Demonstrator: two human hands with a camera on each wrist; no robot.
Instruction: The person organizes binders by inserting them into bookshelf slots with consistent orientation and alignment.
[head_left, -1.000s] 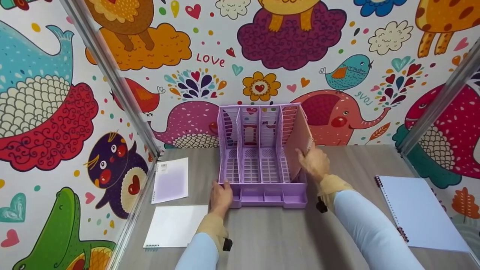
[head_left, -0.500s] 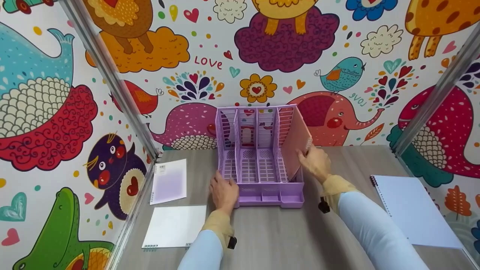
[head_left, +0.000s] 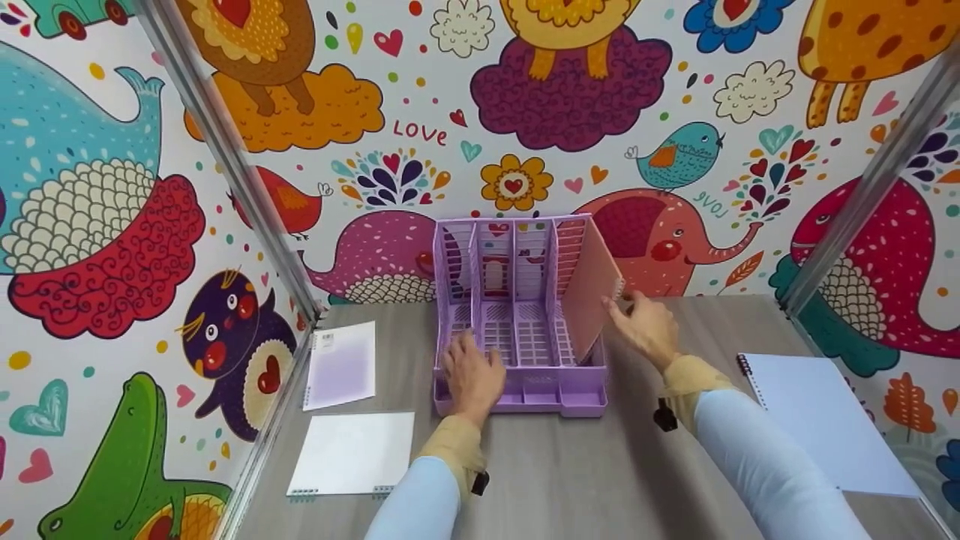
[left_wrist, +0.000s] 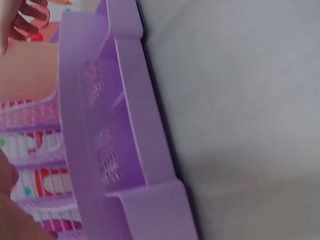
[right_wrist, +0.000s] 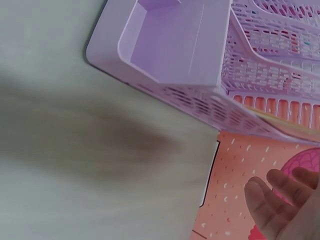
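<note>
A purple file organizer with upright slots and small front trays stands against the back wall. In its rightmost slot a pink spiral notebook stands upright, its coil facing front right. My right hand is just right of that coil, fingers loosely bent; the right wrist view shows this hand apart from the organizer with nothing in it. Over the organizer's front left part hovers my left hand, fingers spread and holding nothing. Only a bit of the left hand enters the left wrist view.
Two notebooks lie at the left of the table: a purple-and-white one and a white one nearer me. A larger pale blue spiral notebook lies at the right. Metal posts and printed walls enclose the table.
My left hand has left the organizer's left front corner and moved right over its front. My right hand has let go of the pink notebook and shifted slightly right.
</note>
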